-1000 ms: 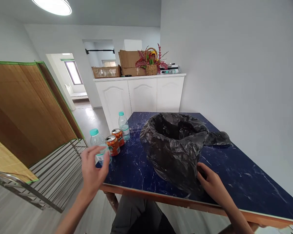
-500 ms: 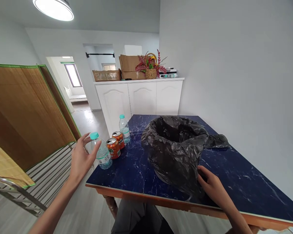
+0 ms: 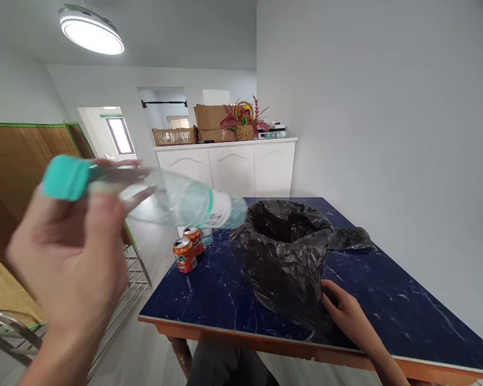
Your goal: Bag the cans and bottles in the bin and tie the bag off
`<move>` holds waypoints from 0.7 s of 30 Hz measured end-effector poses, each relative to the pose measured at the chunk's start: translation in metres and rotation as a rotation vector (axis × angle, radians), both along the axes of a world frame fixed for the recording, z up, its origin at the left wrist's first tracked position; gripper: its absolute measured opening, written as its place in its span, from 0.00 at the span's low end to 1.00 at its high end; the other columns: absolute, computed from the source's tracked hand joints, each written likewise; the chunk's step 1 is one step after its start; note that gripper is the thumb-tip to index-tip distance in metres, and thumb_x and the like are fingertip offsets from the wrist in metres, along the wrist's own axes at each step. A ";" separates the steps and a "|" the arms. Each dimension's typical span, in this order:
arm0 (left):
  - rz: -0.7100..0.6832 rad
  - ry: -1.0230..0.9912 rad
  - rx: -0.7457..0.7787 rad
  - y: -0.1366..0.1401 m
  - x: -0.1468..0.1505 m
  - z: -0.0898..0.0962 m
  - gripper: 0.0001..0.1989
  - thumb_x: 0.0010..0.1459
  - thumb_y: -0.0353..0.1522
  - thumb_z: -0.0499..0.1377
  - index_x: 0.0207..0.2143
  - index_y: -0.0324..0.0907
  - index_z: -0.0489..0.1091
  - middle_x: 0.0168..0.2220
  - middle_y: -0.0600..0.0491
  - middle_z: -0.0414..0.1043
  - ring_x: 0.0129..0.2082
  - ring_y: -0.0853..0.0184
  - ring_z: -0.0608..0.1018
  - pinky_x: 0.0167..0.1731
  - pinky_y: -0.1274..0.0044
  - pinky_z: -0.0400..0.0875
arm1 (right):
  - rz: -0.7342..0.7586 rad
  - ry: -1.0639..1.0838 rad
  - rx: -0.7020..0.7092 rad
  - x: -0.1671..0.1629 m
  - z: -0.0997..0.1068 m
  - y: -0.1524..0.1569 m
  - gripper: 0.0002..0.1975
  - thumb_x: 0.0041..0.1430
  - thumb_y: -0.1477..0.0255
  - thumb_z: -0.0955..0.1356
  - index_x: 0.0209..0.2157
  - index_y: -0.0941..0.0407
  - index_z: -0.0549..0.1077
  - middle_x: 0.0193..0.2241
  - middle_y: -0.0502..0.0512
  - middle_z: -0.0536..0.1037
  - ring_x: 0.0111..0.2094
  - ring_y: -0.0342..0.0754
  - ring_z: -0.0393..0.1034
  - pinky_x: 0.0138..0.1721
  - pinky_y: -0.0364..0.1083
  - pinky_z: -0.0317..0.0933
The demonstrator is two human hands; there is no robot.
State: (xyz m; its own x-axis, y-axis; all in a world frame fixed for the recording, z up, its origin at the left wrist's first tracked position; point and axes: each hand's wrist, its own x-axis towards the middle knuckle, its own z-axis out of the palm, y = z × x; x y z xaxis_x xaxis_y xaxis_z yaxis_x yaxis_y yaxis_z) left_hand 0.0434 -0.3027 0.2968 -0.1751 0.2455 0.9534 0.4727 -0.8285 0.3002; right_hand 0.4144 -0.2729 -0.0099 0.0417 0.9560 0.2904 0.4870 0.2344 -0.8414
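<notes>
My left hand (image 3: 76,241) is closed around the neck of a clear plastic bottle (image 3: 185,201) with a turquoise cap, raised and tilted almost level in the air. The bottle's base points right, near the left rim of a bin (image 3: 261,305) lined with a black garbage bag (image 3: 290,262). At the bin's lower right side, my right hand (image 3: 344,311) grips the bag, with some fingertips hidden by it. Two orange soda cans (image 3: 185,254) stand at the table's left edge. Behind them, a second bottle (image 3: 206,236) is mostly covered by the raised one.
The dark blue marbled table (image 3: 209,305) has a wooden edge. A crumpled black bag (image 3: 351,238) lies right of the bin. Farther back, a white cabinet (image 3: 233,166) carries cardboard boxes and a flower basket (image 3: 244,132). A metal rack (image 3: 134,279) stands on the left.
My left hand has taken hold of the nearer bottle, lifted it off the table and tipped it with its base toward the bin. My right hand stays at the bin's side.
</notes>
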 end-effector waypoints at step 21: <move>-0.533 0.764 -0.608 0.104 0.078 -0.019 0.15 0.69 0.41 0.62 0.54 0.47 0.73 0.53 0.49 0.81 0.49 0.62 0.84 0.55 0.65 0.80 | 0.009 0.042 0.078 -0.004 0.004 0.002 0.17 0.71 0.59 0.64 0.46 0.53 0.79 0.43 0.60 0.85 0.44 0.56 0.81 0.44 0.47 0.71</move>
